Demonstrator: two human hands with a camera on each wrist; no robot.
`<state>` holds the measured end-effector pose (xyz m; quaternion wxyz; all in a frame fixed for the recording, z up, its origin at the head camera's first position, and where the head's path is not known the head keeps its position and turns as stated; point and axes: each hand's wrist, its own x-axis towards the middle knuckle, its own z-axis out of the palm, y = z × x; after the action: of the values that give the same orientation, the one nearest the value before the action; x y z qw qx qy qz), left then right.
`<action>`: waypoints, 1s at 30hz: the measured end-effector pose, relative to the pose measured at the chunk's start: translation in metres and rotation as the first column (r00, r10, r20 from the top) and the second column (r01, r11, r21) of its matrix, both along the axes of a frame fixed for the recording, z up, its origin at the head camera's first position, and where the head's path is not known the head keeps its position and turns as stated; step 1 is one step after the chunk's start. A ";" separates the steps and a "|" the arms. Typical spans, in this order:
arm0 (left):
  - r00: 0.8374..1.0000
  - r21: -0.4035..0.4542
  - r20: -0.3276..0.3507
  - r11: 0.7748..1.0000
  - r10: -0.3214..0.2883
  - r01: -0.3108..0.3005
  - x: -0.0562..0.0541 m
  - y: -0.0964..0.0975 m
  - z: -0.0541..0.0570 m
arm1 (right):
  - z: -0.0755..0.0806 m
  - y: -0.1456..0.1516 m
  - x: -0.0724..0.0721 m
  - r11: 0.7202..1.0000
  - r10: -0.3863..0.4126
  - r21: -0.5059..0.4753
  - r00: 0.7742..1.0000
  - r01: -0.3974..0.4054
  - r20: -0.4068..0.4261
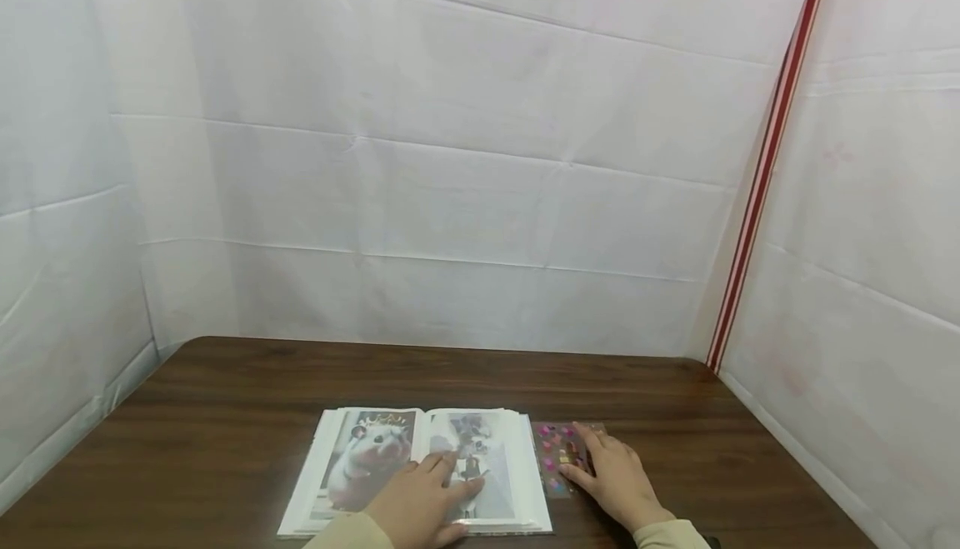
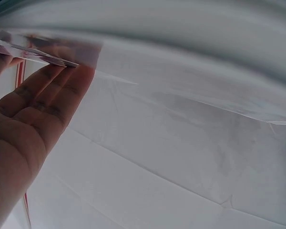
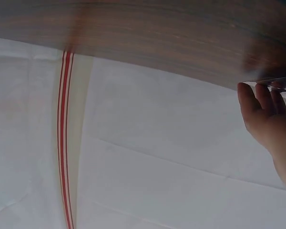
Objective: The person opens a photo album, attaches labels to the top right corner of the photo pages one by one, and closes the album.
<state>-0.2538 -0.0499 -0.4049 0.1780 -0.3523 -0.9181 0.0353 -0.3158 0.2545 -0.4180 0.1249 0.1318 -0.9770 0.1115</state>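
Note:
An open photo album (image 1: 534, 482) lies on the table, with a picture of a white mouse-like animal in a crown (image 1: 371, 461) on its left page. My left hand (image 1: 420, 501) rests on the right page, fingers extended over the lower part of a pale picture (image 1: 495, 482). In the left wrist view that hand (image 2: 33, 119) has straight fingers against the page. Just right of the album is a clear sheet of colourful stickers (image 1: 550, 457), pink ones most visible. My right hand (image 1: 618, 482) lies over its right side, fingertips touching it and hiding part of it.
The dark wood table (image 1: 187, 449) has rounded far corners. White cloth walls (image 1: 450, 199) stand behind it and on both sides. A red-striped band (image 1: 765, 174) runs down the cloth at the back right corner.

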 end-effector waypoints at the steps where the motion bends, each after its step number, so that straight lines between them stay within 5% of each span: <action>1: 1.000 0.000 0.000 1.000 0.001 -0.001 0.000 0.000 0.000 | 0.000 0.000 0.000 1.000 0.000 0.003 1.000 0.000 -0.006; 14: 1.000 -0.013 -0.017 1.000 -0.004 0.004 0.003 0.000 0.003 | 0.001 0.002 0.005 1.000 -0.002 -0.002 0.999 0.002 -0.051; 23: 1.000 -0.009 0.016 1.000 -0.006 0.006 0.003 -0.001 0.005 | 0.011 0.001 0.003 0.999 0.018 -0.046 0.987 -0.025 -0.160; 28: 0.997 0.078 0.082 0.997 -0.004 -0.002 0.002 -0.002 0.013 | 0.022 -0.003 0.006 0.984 0.059 -0.154 0.979 -0.090 -0.196; 30: 0.999 0.142 0.051 0.990 0.009 -0.017 0.001 -0.001 0.019 | 0.027 -0.007 0.009 0.973 0.094 -0.187 0.972 -0.135 -0.214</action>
<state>-0.2524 -0.0506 -0.3856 0.1792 -0.3335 -0.9248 -0.0383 -0.3070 0.2470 -0.3914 0.2302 0.1858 -0.9335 0.2025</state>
